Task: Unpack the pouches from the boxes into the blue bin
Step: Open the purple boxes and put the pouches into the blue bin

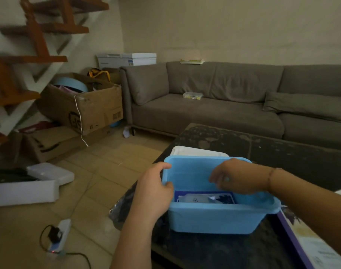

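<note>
I see the blue bin (pixel 214 218) low in the centre of the frame, standing on the dark table (pixel 272 148). My left hand (pixel 154 193) is at the bin's left rim: the thumb hooks over the edge into the bin and the other fingers curl round the outside corner, so that grip has hold of the rim. My right hand (pixel 241 176) hangs above the bin's opening, fingers loosely curled and pointing down; I cannot make out anything held in that grip. Inside the bin, at the bottom, lie pouches (pixel 202 199), silvery and dark blue, partly hidden by the front wall. Just behind the bin sits a white lid or box (pixel 196 151), touching its far side. At the lower right of the frame a purple-edged box (pixel 309 249) lies on the table, beside the bin.
</note>
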{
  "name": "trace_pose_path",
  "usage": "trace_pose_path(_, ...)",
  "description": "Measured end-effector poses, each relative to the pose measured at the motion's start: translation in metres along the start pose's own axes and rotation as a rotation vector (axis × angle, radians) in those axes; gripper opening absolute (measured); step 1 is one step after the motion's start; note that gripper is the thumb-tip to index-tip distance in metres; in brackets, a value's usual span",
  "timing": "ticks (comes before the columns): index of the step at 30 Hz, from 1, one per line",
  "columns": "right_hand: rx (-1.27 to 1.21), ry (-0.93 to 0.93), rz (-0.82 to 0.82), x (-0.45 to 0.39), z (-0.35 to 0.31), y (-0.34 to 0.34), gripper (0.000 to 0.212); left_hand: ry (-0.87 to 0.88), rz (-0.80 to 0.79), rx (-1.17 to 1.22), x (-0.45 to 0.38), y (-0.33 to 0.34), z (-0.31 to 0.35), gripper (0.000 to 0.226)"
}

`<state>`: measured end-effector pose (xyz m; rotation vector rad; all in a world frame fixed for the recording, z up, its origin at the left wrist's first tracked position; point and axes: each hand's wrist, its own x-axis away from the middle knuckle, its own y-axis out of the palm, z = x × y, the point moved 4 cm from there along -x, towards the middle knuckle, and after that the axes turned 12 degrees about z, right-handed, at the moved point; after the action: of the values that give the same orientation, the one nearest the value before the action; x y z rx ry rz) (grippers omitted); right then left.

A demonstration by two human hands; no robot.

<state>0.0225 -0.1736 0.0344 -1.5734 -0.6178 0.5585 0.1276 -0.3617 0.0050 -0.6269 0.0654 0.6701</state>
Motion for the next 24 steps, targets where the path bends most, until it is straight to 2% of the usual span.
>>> trace_pose_path(2, 0.009, 0.023, -0.173, 0.015, 0.002, 0.002, 0.027, -0.002, 0.011, 0.007, -0.001, 0.001, -0.001, 0.046)
trace_pose_path(4, -0.043, 0.080, -0.304, 0.026, 0.004, 0.009, 0.035, 0.006, 0.020, 0.003, -0.002, 0.003, 0.001, 0.045)
trace_pose_path(7, -0.137, 0.147, -0.361, 0.034, 0.004, 0.015, 0.046, 0.035, 0.020, -0.017, -0.004, 0.007, 0.003, 0.043)
trace_pose_path(9, -0.164, 0.109, -0.309, 0.039, 0.001, 0.010, 0.042, 0.058, 0.031, -0.013, -0.004, 0.010, 0.004, 0.041)
trace_pose_path(11, -0.195, 0.074, -0.109, 0.047, 0.004, -0.002, 0.031, 0.069, 0.060, -0.014, -0.004, 0.013, 0.006, 0.038)
trace_pose_path(14, -0.417, 0.190, 0.389, 0.085, 0.027, -0.028, 0.024, 0.091, 0.199, -0.106, 0.004, 0.014, 0.019, 0.032)
trace_pose_path(16, -0.587, 0.323, 0.661, 0.129, 0.054, -0.033, 0.021, 0.287, 0.426, -0.073, 0.023, 0.011, 0.044, 0.027)
trace_pose_path(17, -0.609, 0.398, 0.742, 0.152, 0.070, -0.029, 0.020, 0.446, 0.496, 0.012, 0.039, 0.013, 0.063, 0.025)
trace_pose_path(18, -0.602, 0.477, 0.779, 0.173, 0.085, -0.022, 0.020, 0.624, 0.480, 0.104, 0.059, 0.019, 0.084, 0.022)
trace_pose_path(20, -0.577, 0.662, 0.772, 0.210, 0.115, 0.002, 0.017, 0.977, 0.225, 0.214, 0.105, 0.055, 0.114, 0.015)
trace_pose_path(22, -0.598, 0.832, 0.775, 0.238, 0.139, 0.027, 0.017, 1.266, -0.122, 0.029, 0.155, 0.112, 0.124, 0.017)
trace_pose_path(24, -0.633, 0.942, 0.810, 0.259, 0.152, 0.044, 0.018, 1.385, -0.415, -0.203, 0.192, 0.164, 0.115, 0.030)
